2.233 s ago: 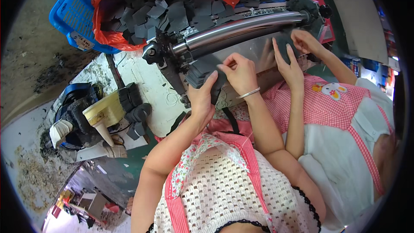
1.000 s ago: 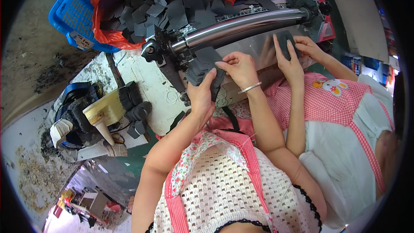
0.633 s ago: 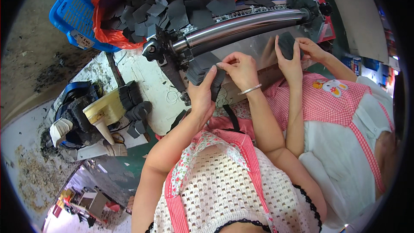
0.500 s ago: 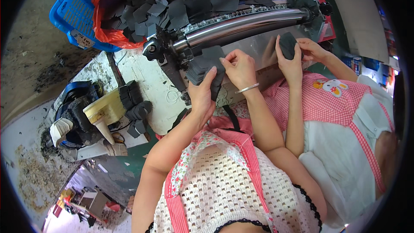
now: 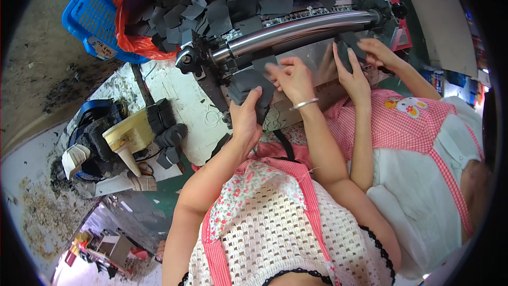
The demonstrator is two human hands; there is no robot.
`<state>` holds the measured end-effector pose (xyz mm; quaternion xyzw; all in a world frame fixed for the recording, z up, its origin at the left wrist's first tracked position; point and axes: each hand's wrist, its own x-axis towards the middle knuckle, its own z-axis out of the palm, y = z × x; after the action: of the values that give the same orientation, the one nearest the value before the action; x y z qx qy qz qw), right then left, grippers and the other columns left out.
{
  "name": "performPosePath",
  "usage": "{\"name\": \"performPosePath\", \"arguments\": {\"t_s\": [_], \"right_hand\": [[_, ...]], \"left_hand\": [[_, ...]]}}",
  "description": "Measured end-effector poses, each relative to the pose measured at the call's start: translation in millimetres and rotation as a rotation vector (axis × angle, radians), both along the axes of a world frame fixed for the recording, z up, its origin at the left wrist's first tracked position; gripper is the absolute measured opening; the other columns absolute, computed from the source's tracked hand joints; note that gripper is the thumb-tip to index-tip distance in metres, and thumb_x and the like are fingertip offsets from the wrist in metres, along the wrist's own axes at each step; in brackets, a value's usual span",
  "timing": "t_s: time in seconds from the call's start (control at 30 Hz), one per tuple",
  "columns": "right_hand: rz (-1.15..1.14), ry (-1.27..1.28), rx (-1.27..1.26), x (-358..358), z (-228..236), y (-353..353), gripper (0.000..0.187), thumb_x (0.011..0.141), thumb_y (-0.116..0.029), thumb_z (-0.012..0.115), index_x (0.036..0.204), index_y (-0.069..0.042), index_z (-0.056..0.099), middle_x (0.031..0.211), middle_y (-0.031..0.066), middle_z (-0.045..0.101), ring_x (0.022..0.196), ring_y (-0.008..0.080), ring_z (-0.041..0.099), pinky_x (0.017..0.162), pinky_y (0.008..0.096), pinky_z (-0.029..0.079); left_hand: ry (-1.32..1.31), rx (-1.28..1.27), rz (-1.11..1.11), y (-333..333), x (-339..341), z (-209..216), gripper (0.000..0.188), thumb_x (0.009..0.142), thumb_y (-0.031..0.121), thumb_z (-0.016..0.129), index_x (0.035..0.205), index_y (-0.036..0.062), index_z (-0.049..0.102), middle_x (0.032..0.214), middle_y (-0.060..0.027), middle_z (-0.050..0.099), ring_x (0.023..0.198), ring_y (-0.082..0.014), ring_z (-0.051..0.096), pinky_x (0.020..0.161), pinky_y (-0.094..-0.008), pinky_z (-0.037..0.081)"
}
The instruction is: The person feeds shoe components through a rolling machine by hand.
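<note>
Holding in the left hand (image 5: 246,123) a fanned stack of thin dark grey flat pieces (image 5: 243,87), clasped with the thumb across the near edge; keeping the layers out over the left end of a smooth silvery metal plate (image 5: 315,55), on the near side of a long shiny metal roller (image 5: 296,36); poised just beside the stack with the right hand (image 5: 295,80), ringed at the wrist by a thin silvery bangle (image 5: 305,104); blurred at those fingertips, so cannot tell whether pinching or only near a single dark grey piece (image 5: 263,63), seen between stack and roller; cannot tell of any contact with the roller either.

Judged partway along: one piece apart from the rest, many layers left in the left grip; heaped beyond the roller, a mass of loose angular dark grey pieces (image 5: 217,17), partly in a crumpled orange-red plastic bag (image 5: 138,47) in a slotted blue plastic basket (image 5: 74,18); cannot tell how much of that heap counts as finished.

Placed to the right, a co-worker's left hand (image 5: 354,83) and right hand (image 5: 378,54), near more dark grey pieces; set out to the left on a stained white tabletop (image 5: 198,151), bundled black pieces (image 5: 160,119) beside a pale yellow plastic object (image 5: 136,131).
</note>
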<state>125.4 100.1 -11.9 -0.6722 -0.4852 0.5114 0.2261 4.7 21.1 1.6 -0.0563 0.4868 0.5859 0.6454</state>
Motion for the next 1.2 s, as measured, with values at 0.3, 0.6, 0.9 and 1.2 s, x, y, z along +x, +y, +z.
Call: {"name": "performPosePath", "arguments": {"t_s": [0.3, 0.6, 0.9, 1.2], "right_hand": [[0.066, 0.005, 0.017, -4, 16, -1, 0.026, 0.076, -0.014, 0.077, 0.088, 0.005, 0.062, 0.073, 0.0101, 0.067, 0.064, 0.0150, 0.065, 0.060, 0.0254, 0.052], [0.204, 0.041, 0.111, 4, 5, -6, 0.026, 0.078, -0.011, 0.075, 0.092, 0.005, 0.061, 0.070, 0.0098, 0.066, 0.060, 0.0116, 0.064, 0.053, 0.0232, 0.051], [0.055, 0.036, 0.100, 3, -4, -7, 0.019, 0.078, -0.009, 0.075, 0.084, 0.005, 0.062, 0.070, 0.0079, 0.066, 0.058, 0.0111, 0.063, 0.052, 0.0228, 0.050], [-0.091, 0.062, -0.020, -15, 18, 2, 0.017, 0.077, -0.011, 0.074, 0.082, 0.003, 0.065, 0.075, 0.0164, 0.068, 0.067, 0.0195, 0.068, 0.061, 0.0291, 0.054]], "left_hand": [[-0.011, 0.045, 0.033, 0, 1, 0, 0.027, 0.085, 0.005, 0.066, 0.110, 0.0020, 0.055, 0.099, -0.0065, 0.062, 0.083, -0.0168, 0.064, 0.072, -0.0303, 0.056], [0.035, 0.019, -0.009, 4, 0, 6, 0.029, 0.082, 0.003, 0.067, 0.109, 0.0013, 0.055, 0.099, -0.0084, 0.063, 0.082, -0.0183, 0.065, 0.070, -0.0310, 0.057], [0.091, -0.022, 0.056, -1, 5, -2, 0.026, 0.085, 0.005, 0.065, 0.108, 0.0002, 0.055, 0.100, -0.0078, 0.064, 0.083, -0.0183, 0.065, 0.071, -0.0301, 0.056], [-0.023, 0.014, 0.054, -1, 0, -4, 0.029, 0.086, 0.011, 0.067, 0.110, 0.0020, 0.054, 0.098, -0.0092, 0.064, 0.081, -0.0190, 0.065, 0.066, -0.0316, 0.057]]}}
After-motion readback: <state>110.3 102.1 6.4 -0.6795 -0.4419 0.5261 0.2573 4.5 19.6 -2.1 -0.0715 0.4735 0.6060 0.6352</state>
